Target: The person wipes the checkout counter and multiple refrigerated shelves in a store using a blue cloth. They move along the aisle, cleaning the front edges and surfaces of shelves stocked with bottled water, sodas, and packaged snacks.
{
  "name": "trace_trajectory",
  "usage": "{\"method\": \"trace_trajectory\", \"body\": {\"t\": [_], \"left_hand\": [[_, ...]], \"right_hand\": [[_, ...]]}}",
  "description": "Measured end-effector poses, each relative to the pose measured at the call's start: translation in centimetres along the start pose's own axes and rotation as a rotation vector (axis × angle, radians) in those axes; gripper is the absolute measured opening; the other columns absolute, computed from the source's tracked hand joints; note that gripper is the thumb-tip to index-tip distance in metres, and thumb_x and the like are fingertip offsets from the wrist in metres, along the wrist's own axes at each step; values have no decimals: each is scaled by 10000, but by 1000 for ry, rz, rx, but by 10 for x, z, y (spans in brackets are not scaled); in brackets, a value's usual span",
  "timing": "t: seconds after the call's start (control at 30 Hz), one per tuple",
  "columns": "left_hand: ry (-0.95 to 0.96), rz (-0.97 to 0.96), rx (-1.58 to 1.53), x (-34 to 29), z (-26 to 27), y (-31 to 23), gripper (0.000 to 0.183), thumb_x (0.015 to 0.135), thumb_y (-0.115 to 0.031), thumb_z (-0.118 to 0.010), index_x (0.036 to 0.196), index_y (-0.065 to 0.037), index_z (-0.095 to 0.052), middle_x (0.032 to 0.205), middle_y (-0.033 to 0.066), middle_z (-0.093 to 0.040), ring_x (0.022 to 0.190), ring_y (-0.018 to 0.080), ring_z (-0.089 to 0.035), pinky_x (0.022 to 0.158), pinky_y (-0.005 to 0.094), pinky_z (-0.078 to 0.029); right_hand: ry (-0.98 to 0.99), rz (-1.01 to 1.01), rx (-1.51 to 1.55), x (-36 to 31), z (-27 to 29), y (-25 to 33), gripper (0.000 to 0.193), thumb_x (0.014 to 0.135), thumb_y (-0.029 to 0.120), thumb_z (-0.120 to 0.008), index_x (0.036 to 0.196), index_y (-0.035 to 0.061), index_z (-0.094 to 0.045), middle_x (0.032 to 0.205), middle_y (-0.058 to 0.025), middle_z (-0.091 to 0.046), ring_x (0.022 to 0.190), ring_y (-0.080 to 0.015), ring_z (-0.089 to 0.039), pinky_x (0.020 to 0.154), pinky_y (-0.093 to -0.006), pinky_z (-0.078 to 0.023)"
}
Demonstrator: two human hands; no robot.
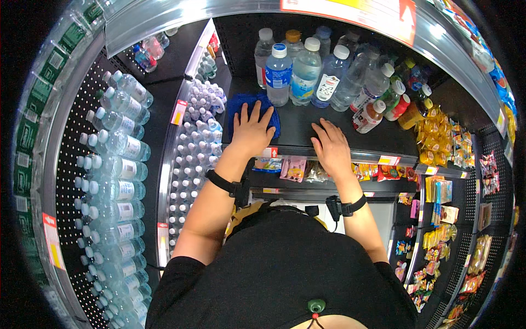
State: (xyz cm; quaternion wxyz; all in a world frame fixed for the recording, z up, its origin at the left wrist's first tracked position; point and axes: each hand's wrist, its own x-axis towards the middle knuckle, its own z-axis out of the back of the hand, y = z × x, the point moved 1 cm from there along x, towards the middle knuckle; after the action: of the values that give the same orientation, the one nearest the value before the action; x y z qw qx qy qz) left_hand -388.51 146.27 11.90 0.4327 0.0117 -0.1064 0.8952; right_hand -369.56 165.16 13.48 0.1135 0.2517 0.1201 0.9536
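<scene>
My left hand (251, 130) lies flat with its fingers spread on a blue cloth (236, 104), which rests on the left part of a black shelf (298, 129). My right hand (332, 145) is over the front edge of the same shelf, fingers stretched out and holding nothing; whether its palm touches the surface is hidden. Just beyond both hands stand several plastic bottles, among them a blue-labelled bottle (278, 75), a clear one with a blue and yellow label (306, 74) and a white-capped, white-labelled one (330, 79).
A brown-filled bottle (369, 117) leans at the shelf's right, beside yellow packs (433, 137). Small water bottles (197, 148) fill the shelving to the left, with larger water bottles (125, 192) farther left. Snack bags (293, 168) hang below the shelf edge.
</scene>
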Motion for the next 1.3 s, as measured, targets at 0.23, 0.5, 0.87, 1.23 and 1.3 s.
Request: {"method": "trace_trajectory", "body": {"t": [0.23, 0.5, 0.87, 1.23, 1.3], "left_hand": [[17, 86, 37, -17, 1, -50, 648, 1053, -423, -537, 1640, -211, -364, 1695, 201, -299, 1536, 532, -249, 1212, 687, -257], [-81, 11, 23, -15, -12, -105, 623, 1039, -364, -564, 1618, -195, -409, 1686, 208, -312, 1505, 540, -288, 1205, 697, -259], [-60, -175, -114, 24, -25, -192, 576, 1003, -319, -584, 1554, -167, -520, 1664, 199, -373, 1512, 529, -310, 1218, 686, -256], [-243, -156, -148, -5, 19, -97, 674, 928, -448, -724, 1454, -49, -590, 1573, 212, -498, 1468, 438, -430, 1197, 553, -348], [-202, -21, -54, -17, 18, -68, 729, 928, -493, -714, 1483, -48, -559, 1588, 210, -482, 1499, 438, -386, 1211, 567, -314]], "right_hand": [[78, 59, 266, -6, 23, -28, 308, 995, 228, -692, 1231, 33, -721, 1340, -192, -668, 1256, -390, -626, 1082, -476, -508], [103, 89, 261, -27, 46, -56, 324, 972, 190, -707, 1252, 28, -705, 1359, -185, -661, 1277, -384, -615, 1097, -474, -497], [90, 56, 215, -52, 76, -78, 300, 951, 142, -713, 1231, 33, -701, 1349, -178, -662, 1261, -371, -627, 1075, -459, -509], [9, 102, 176, -8, 57, -43, 516, 960, 300, -727, 1440, 147, -617, 1519, -183, -549, 1388, -430, -514, 1175, -538, -418], [65, -5, 43, 1, 34, -34, 627, 951, 563, -664, 1487, 244, -601, 1577, -178, -498, 1454, -470, -425, 1195, -672, -300]]}}
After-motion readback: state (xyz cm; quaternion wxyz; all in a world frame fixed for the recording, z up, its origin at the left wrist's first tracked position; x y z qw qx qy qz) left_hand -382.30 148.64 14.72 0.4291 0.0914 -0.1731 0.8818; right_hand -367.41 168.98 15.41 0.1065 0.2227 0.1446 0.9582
